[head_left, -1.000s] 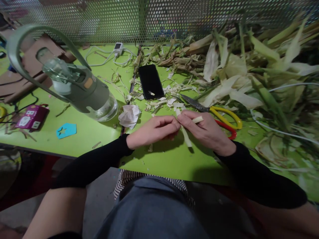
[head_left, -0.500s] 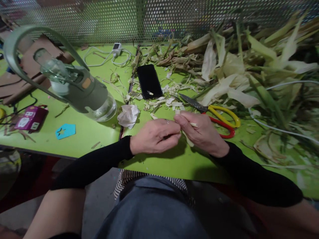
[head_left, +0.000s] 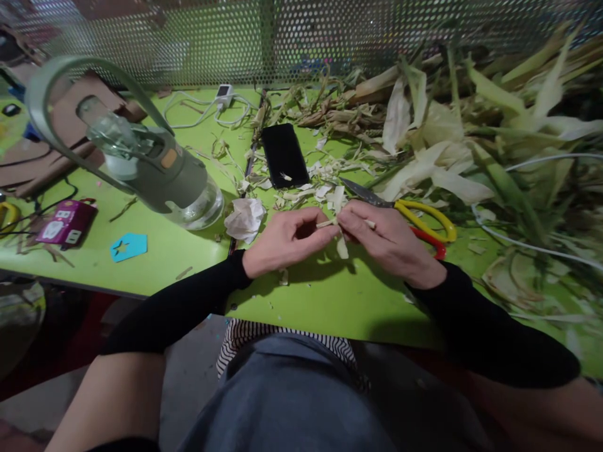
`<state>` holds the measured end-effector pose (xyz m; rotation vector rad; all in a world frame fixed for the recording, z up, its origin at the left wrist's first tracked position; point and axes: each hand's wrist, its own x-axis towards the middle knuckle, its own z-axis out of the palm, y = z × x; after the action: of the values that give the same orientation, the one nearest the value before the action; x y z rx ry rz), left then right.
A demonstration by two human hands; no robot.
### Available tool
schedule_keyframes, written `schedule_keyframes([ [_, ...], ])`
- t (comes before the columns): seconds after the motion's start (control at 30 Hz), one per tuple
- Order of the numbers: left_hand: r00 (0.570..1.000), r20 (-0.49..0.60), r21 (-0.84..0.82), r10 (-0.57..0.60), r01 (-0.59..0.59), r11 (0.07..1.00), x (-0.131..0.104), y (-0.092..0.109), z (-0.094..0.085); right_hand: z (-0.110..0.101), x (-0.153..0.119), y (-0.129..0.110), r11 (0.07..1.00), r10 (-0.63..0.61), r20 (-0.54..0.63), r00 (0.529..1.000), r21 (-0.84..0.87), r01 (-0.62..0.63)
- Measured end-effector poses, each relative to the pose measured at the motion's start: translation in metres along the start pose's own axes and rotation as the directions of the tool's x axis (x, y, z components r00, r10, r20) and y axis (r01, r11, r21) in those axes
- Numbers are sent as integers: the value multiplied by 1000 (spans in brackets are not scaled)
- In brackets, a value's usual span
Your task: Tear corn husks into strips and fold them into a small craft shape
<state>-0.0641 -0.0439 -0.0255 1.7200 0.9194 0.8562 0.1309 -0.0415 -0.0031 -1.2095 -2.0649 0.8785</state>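
Pale strips of corn husk (head_left: 342,246) are pinched between my two hands, above the green table's front part. My right hand (head_left: 382,238) closes its thumb and fingers on the husk, and a rolled end pokes out past its knuckles. From the other side, my left hand (head_left: 293,240) grips a thin husk end between thumb and forefinger. Scissors (head_left: 393,203) with one yellow and one red handle lie just behind my right hand, which hides part of the red loop. Small husk scraps (head_left: 325,191) lie beyond my fingertips.
A tall green water bottle (head_left: 164,169) stands to the left, by a crumpled tissue (head_left: 245,219). Behind my hands lies a black phone (head_left: 284,155). Corn husks (head_left: 447,132) are heaped at the right, crossed by a white cable (head_left: 546,160). A perforated metal screen (head_left: 226,44) borders the back.
My left hand has opened its grip outward and now pinches the husk end more visibly. The husk strips have shifted, with one hanging below my fingers. A small scrap shows below my left hand.
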Motion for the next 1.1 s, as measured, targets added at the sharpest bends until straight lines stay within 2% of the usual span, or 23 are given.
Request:
schedule_keyframes([
  [0.13, 999, -34, 109, 29, -26, 994, 1, -1, 1, 0, 1, 1, 998, -30, 10, 1000, -57, 30],
  [0.33, 997, -17, 185, 74, -70, 980, 2, -1, -2, 0, 0, 2, 998, 54, 16, 998, 25, -54],
  [0.43, 998, 12, 144, 63, -64, 987, 3, 0, -3, 2, 0, 4, 998, 59, 10, 998, 27, -59],
  [0.57, 999, -8, 99, 44, -43, 994, 4, 2, -5, 1, 1, 3, 999, -6, 42, 999, -47, 8],
  [0.67, 999, 7, 90, 36, -37, 995, 4, 5, -8, -1, 1, 1, 1000, -14, 89, 996, 13, 13],
  [0.83, 999, 38, 66, -8, 6, 998, 3, 9, -10, -3, 1, 0, 987, 38, 136, 990, 152, -59],
  [1.0, 998, -58, -19, 36, -37, 999, 4, 7, -9, -2, 0, -2, 989, 14, 121, 993, 144, -31],
  [1.1, 1000, -2, -108, 15, -15, 994, 5, 4, -7, -4, -1, -1, 994, 27, 106, 994, 102, -37],
])
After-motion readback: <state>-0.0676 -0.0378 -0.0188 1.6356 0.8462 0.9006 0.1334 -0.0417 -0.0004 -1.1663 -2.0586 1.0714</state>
